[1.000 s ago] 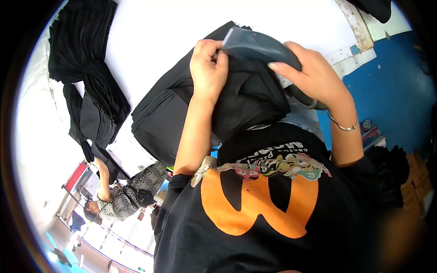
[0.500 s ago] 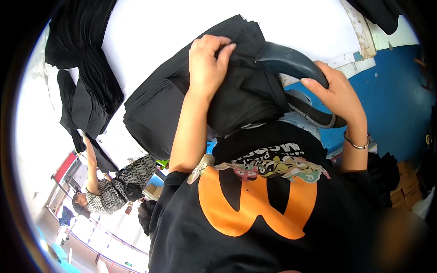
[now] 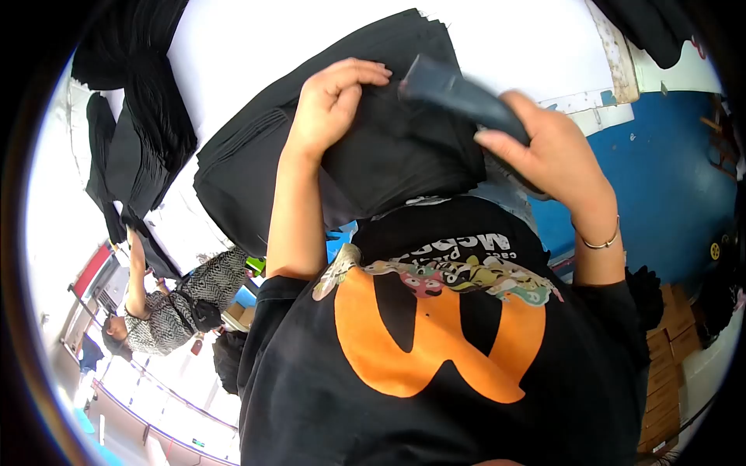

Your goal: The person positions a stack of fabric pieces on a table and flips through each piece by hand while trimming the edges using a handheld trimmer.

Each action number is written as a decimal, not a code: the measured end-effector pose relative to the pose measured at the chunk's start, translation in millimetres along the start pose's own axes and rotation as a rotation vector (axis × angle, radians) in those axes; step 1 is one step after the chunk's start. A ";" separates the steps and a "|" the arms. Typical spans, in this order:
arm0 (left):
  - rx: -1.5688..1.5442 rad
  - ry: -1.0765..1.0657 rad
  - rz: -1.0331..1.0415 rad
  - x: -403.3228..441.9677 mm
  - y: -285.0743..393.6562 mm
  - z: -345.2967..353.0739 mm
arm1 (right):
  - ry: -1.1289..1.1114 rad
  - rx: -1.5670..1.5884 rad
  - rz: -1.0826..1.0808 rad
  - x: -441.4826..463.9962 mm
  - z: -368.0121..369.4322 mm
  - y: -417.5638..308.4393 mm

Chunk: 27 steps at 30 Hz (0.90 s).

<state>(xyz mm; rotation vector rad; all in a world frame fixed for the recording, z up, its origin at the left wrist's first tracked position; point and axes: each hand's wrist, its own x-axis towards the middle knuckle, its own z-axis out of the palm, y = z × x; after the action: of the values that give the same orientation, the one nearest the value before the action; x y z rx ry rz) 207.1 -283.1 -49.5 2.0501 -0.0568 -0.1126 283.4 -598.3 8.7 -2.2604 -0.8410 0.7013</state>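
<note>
A stack of black cloth pieces (image 3: 404, 155) lies on the white table in front of my body. My left hand (image 3: 332, 105) rests on its upper part, with loosely bent fingers over the cloth and the thumb a little apart. My right hand (image 3: 556, 151) grips the rear of a dark grey curved handheld tool (image 3: 458, 93). The tool's flat front end is over the upper right of the stack and is blurred by motion.
Another heap of black cloth (image 3: 148, 101) hangs in folds at the left of the white table (image 3: 249, 46). A co-worker (image 3: 167, 314) in a patterned garment reaches toward it. Black cloth (image 3: 649, 27) lies at the upper right. Brown boxes (image 3: 664, 365) stand on the right, near the blue floor (image 3: 645, 163).
The tool first swung right and down, then back up and left over the stack. My left hand has shifted left, its fingers now further from the tool. The stack's upper edge shows more.
</note>
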 end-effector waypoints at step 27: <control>0.615 0.284 0.147 24.0 16.4 40.7 | 0.068 0.274 0.279 -5.3 4.2 8.0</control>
<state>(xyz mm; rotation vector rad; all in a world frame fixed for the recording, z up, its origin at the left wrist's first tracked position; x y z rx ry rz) 226.9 -328.7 -55.1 2.6438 -0.0708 0.3273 280.2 -605.4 1.6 -2.1562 -0.3729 0.8054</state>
